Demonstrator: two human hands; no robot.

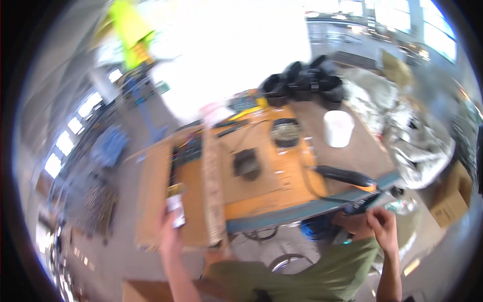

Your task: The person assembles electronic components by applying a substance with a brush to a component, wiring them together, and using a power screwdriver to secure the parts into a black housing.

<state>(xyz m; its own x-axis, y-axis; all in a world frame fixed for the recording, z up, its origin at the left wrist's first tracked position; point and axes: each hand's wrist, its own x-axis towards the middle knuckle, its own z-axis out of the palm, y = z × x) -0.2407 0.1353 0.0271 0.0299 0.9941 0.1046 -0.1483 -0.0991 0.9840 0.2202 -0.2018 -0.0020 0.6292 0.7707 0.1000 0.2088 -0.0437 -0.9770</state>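
My left hand (170, 232) is closed on a small white piece (176, 210), which looks like a packet or label; blur hides its kind. It is held over an open cardboard box (153, 196) at the table's left end. A yellowish item (175, 189) shows just beyond the white piece. My right hand (384, 226) is curled closed off the table's front right edge, and whatever is in it, if anything, is hidden. Closest to it on the table lies a black handheld tool (346, 176) with an orange end and a cord.
On the orange table (246, 209) are a dark block (246, 164) on cardboard, a round container of small pieces (285, 133), a white tub (338, 129) and several black cups (299, 80). White sacks (410, 136) and a cardboard box (450, 199) stand to the right.
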